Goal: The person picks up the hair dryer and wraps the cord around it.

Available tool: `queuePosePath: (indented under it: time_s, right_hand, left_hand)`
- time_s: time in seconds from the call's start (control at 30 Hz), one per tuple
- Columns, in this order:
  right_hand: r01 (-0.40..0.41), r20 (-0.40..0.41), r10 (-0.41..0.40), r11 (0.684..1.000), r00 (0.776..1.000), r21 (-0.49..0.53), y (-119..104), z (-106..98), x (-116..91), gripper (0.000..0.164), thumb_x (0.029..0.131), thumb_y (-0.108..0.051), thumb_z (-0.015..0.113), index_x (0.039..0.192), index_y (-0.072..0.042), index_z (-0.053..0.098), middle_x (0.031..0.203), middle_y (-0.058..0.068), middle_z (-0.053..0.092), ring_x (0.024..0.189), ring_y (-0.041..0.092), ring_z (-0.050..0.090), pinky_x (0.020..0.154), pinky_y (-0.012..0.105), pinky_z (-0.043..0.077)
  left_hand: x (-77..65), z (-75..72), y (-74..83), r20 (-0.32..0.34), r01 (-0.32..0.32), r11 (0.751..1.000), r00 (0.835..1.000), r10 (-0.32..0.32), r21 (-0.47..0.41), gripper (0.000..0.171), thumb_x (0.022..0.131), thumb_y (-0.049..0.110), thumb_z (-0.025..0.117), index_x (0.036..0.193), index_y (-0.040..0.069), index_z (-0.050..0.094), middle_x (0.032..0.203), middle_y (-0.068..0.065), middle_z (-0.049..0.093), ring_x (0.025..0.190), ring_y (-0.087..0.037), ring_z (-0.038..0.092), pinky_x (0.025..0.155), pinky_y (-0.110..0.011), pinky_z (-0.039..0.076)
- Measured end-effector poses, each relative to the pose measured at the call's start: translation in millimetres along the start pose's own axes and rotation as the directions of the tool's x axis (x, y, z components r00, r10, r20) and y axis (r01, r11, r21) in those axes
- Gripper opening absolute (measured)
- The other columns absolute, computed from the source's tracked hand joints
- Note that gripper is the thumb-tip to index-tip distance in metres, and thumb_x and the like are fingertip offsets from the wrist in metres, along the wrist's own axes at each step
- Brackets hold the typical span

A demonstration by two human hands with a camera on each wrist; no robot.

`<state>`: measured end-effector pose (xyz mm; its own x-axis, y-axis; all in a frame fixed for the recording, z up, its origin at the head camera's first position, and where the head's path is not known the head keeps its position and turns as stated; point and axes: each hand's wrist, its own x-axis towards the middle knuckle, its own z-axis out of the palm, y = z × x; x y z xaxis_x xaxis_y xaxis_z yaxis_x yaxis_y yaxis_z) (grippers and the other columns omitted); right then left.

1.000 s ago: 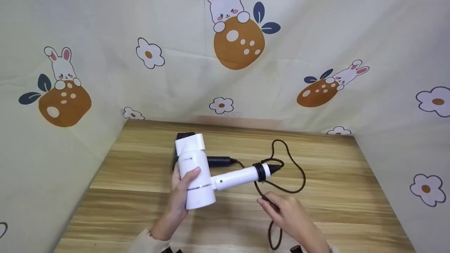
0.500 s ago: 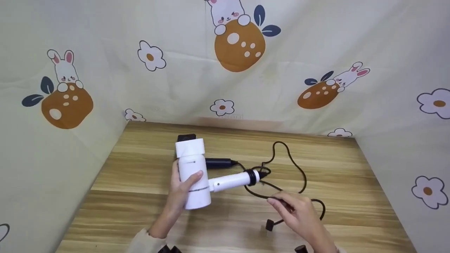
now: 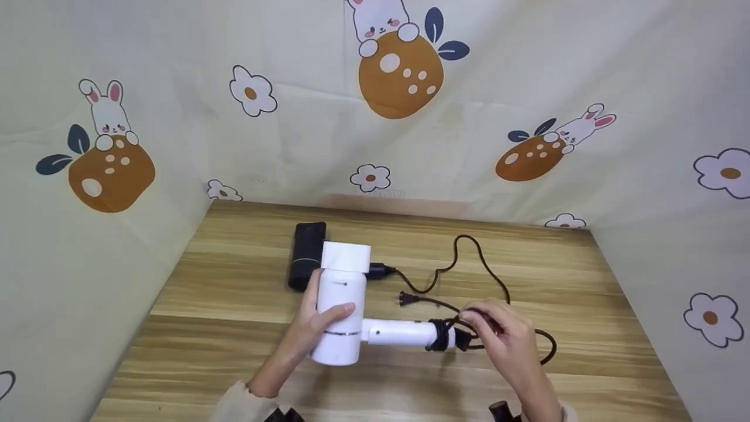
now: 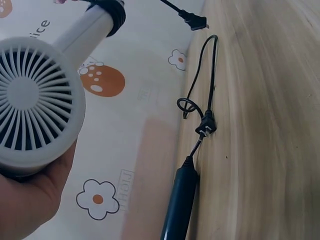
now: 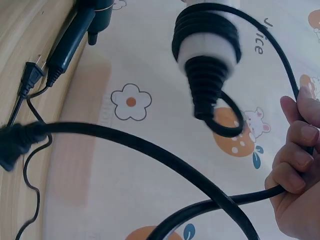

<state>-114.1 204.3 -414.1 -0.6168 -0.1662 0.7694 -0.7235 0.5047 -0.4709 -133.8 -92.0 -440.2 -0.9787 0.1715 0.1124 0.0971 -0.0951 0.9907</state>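
Note:
My left hand (image 3: 313, 319) grips a white hair dryer (image 3: 343, 296) by its barrel, thumb across the near face. The dryer's slatted round end (image 4: 37, 100) faces the left wrist camera. Its handle (image 3: 401, 333) points right, with black cord (image 5: 206, 27) wound in several turns near the handle's tip. Just right of that tip, my right hand (image 3: 507, 334) holds the cord in curled fingers. A free stretch of cord ends in a two-pin plug (image 3: 408, 299), which hangs left of the right hand, off the table in the left wrist view.
Behind the white dryer a dark hair dryer (image 3: 306, 258) lies on the wooden table (image 3: 234, 264). Its thin cord (image 3: 498, 275) loops to the right, and its plug (image 4: 206, 124) lies near its handle. Patterned cloth (image 3: 293, 140) encloses the back and sides.
The white dryer has shifted right and nearer, its handle turning from upward-right to about level. My right hand has moved closer to the handle tip, and the plug has swung from below the hand to its left.

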Motion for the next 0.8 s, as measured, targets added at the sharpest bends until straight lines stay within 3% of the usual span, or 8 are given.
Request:
queuePosePath:
  time_s: [0.1, 0.27, 0.4, 0.5, 0.63, 0.7, 0.8]
  right_hand:
    - [-0.07, -0.006, 0.07, 0.997, 0.997, 0.03, -0.3, 1.2, 0.9, 0.027, 0.067, 0.015, 0.07, 0.083, -0.007, 0.07, 0.074, 0.002, 0.066, 0.065, 0.0, 0.056, 0.056, 0.012, 0.044]
    - [-0.154, -0.031, 0.156, 0.986, 0.987, 0.063, 1.7, 3.2, -0.3, 0.024, 0.07, 0.017, 0.067, 0.083, -0.003, 0.069, 0.074, 0.006, 0.067, 0.067, -0.001, 0.058, 0.058, 0.012, 0.046]
    - [-0.204, 0.002, 0.205, 0.973, 0.979, 0.104, 3.0, 5.1, -0.3, 0.018, 0.073, 0.014, 0.066, 0.084, -0.001, 0.069, 0.076, 0.002, 0.068, 0.067, 0.0, 0.058, 0.059, 0.013, 0.047]
    - [-0.267, 0.061, 0.26, 0.945, 0.964, 0.188, 4.2, 6.6, -0.1, 0.016, 0.075, 0.013, 0.064, 0.083, 0.0, 0.068, 0.078, -0.006, 0.068, 0.066, 0.0, 0.057, 0.058, 0.014, 0.046]
    - [-0.354, 0.189, 0.307, 0.876, 0.933, 0.326, 6.4, 8.7, 0.1, 0.014, 0.078, 0.013, 0.062, 0.084, 0.002, 0.068, 0.08, -0.009, 0.068, 0.069, 0.002, 0.059, 0.06, 0.015, 0.048]
    - [-0.379, 0.255, 0.302, 0.853, 0.919, 0.359, 7.6, 10.1, -0.3, 0.013, 0.08, 0.011, 0.06, 0.085, 0.002, 0.067, 0.081, -0.008, 0.068, 0.073, 0.001, 0.061, 0.064, 0.016, 0.05]
    - [-0.375, 0.334, 0.252, 0.844, 0.908, 0.384, 10.3, 12.5, -1.7, 0.014, 0.085, 0.01, 0.054, 0.085, 0.002, 0.065, 0.076, -0.004, 0.065, 0.071, -0.002, 0.057, 0.063, 0.015, 0.047]
  left_hand:
    - [-1.1, -0.4, 3.1, 0.056, -0.016, 1.0, 0.998, 0.016, 0.004, 0.063, 0.08, 0.011, 0.064, 0.131, 0.005, 0.028, 0.099, -0.013, 0.054, 0.082, -0.023, 0.061, 0.071, -0.042, 0.054]
    - [-2.4, -0.8, 8.8, 0.095, -0.03, 1.0, 0.995, 0.03, -0.007, 0.065, 0.079, 0.009, 0.063, 0.132, 0.003, 0.026, 0.099, -0.012, 0.055, 0.082, -0.02, 0.061, 0.071, -0.039, 0.054]
    - [-4.0, -0.4, 13.3, 0.137, -0.048, 0.998, 0.989, 0.052, -0.029, 0.067, 0.078, 0.01, 0.063, 0.131, 0.001, 0.025, 0.099, -0.009, 0.055, 0.084, -0.018, 0.059, 0.073, -0.037, 0.053]
    - [-5.5, -0.2, 15.8, 0.183, -0.048, 0.996, 0.981, 0.061, -0.072, 0.073, 0.077, 0.011, 0.064, 0.135, -0.003, 0.02, 0.1, -0.008, 0.055, 0.087, -0.017, 0.058, 0.077, -0.036, 0.051]
    - [-7.3, -0.2, 17.3, 0.239, -0.03, 0.985, 0.968, 0.07, -0.169, 0.085, 0.076, 0.01, 0.063, 0.14, -0.005, 0.009, 0.103, -0.005, 0.056, 0.088, -0.016, 0.059, 0.079, -0.035, 0.051]
    - [-8.3, -0.4, 16.8, 0.262, -0.028, 0.969, 0.96, 0.094, -0.245, 0.088, 0.076, 0.009, 0.061, 0.142, -0.003, 0.004, 0.104, -0.005, 0.057, 0.088, -0.017, 0.062, 0.078, -0.036, 0.052]
    - [-9.7, 0.0, 15.0, 0.27, -0.045, 0.929, 0.951, 0.154, -0.368, 0.081, 0.077, 0.005, 0.058, 0.142, 0.005, 0.01, 0.106, -0.005, 0.058, 0.086, -0.022, 0.066, 0.078, -0.038, 0.053]
